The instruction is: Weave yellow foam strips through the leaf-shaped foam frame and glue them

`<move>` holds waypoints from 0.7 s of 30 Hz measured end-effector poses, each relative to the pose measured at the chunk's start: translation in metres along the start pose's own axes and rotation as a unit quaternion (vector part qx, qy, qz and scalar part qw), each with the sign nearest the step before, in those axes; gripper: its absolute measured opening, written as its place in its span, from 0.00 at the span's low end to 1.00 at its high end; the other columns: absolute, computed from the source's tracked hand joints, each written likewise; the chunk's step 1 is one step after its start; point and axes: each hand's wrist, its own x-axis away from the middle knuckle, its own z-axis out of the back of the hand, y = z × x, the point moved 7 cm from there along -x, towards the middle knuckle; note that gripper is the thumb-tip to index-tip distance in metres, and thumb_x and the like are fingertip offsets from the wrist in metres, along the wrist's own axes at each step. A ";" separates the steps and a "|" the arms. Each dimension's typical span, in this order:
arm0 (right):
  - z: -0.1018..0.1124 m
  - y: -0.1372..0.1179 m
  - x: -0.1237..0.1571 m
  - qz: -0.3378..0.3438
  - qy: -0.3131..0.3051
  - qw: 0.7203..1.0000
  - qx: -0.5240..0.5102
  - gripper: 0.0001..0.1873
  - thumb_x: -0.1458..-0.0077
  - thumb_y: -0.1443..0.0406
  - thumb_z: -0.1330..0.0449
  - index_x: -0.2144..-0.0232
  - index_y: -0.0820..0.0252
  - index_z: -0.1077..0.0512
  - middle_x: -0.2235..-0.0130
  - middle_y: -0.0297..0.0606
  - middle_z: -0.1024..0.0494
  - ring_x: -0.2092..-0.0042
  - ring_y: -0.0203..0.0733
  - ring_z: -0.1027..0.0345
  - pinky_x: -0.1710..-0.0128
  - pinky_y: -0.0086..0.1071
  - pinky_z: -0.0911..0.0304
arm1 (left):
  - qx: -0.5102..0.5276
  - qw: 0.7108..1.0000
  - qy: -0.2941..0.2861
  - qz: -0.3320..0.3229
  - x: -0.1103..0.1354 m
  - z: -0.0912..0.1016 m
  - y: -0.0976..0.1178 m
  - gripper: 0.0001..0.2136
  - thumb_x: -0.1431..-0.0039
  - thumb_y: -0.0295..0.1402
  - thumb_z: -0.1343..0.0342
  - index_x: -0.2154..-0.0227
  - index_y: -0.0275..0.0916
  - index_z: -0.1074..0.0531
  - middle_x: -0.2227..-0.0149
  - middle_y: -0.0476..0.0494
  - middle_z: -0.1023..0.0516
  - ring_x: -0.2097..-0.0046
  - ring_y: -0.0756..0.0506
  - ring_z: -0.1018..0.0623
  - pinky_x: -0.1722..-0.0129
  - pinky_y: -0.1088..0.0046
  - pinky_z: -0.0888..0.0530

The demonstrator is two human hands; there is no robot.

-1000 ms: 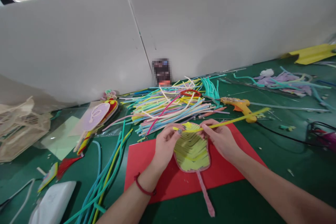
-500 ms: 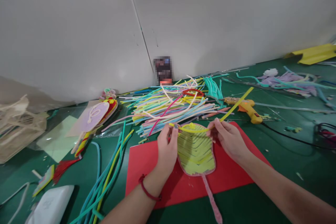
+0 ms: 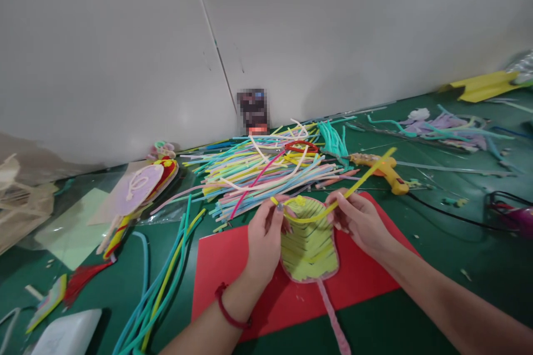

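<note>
A yellow pipe cleaner [image 3: 310, 220] sags in a shallow curve between my two hands. My left hand [image 3: 266, 238] pinches it near its short left end. My right hand [image 3: 360, 222] grips it farther along, and its long free end sticks up to the right. Below and just behind the strip lies a leaf-shaped fan [image 3: 310, 252], yellow-green with dark slanting lines, a pink rim and a pink handle [image 3: 333, 319]. The fan rests on a red sheet [image 3: 233, 266]. My fingers partly cover the upper sides of the fan.
A heap of coloured pipe cleaners [image 3: 258, 177] with red-handled scissors [image 3: 302, 147] lies behind the sheet. At right is a yellow glue gun [image 3: 391, 175] with a black cord. A lilac fan [image 3: 144, 183], blue-green strips [image 3: 166, 283] and a white box [image 3: 69, 333] lie left.
The yellow pipe cleaner now bows lower between my hands, and its free end has tipped a little downward. The whole view has shifted slightly, with things sliding left.
</note>
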 end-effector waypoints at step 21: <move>-0.001 -0.007 0.004 0.107 0.040 0.992 0.052 0.19 0.48 0.51 0.47 0.66 0.61 0.30 0.74 0.37 0.25 0.82 0.30 0.40 0.86 0.24 0.47 | -0.078 0.988 0.118 -0.055 0.004 0.025 -0.001 0.12 0.41 0.39 0.55 0.67 0.38 0.29 0.70 0.48 0.27 0.68 0.50 0.28 0.67 0.76 0.31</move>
